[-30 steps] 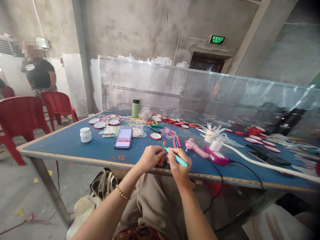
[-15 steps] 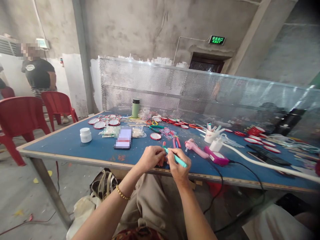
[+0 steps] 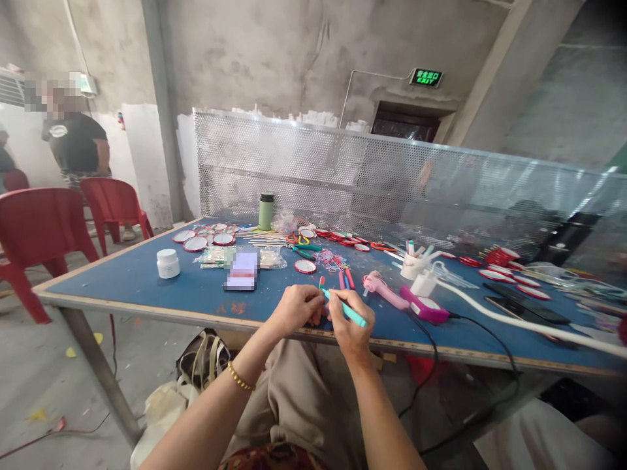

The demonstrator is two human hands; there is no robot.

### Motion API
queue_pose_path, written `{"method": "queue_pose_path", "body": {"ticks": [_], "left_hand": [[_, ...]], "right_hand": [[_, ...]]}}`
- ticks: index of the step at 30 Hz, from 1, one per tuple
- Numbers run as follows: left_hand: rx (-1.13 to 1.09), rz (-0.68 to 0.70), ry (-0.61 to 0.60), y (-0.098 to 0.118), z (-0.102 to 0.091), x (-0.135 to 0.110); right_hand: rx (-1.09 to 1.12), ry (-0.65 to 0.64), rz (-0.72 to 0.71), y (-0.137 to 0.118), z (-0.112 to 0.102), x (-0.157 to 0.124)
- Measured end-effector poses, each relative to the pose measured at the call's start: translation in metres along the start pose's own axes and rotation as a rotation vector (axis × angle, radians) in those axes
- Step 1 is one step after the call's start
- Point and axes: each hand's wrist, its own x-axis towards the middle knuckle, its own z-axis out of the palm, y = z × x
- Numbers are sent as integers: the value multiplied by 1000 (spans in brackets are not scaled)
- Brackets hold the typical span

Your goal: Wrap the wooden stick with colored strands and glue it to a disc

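My right hand (image 3: 351, 331) is closed round a turquoise marker pen (image 3: 356, 317), its blunt end pointing down to the right and its other end close to my left fingers. My left hand (image 3: 298, 308) is closed at the table's front edge, fingertips pinched together beside the pen. A small red-tipped piece (image 3: 322, 281) pokes up between the two hands; most of it is hidden, and I cannot tell its kind. Just beyond lie a round white disc with a red rim (image 3: 305, 266), pink and blue pen-like sticks (image 3: 345, 279) and a tangle of thin coloured strips (image 3: 331, 260).
A phone (image 3: 241, 271) and a white jar (image 3: 168, 264) are at left. A pink handheld tool (image 3: 385, 292), a purple device (image 3: 424, 306) and a white cable (image 3: 519, 320) lie at right. Pliers (image 3: 308, 248) and a green bottle (image 3: 266, 212) stand farther back, before a perforated metal screen (image 3: 294, 150).
Almost nothing differs. Both hands and the marker pen keep the same place and grip; the person in the background has shifted slightly.
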Motion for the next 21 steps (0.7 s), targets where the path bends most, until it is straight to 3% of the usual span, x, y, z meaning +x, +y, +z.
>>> {"method": "queue_pose_path", "body": {"ticks": [21], "left_hand": [[7,29,3,-2,1,0]], "right_hand": [[6,21,4,1,0,-1]]}}
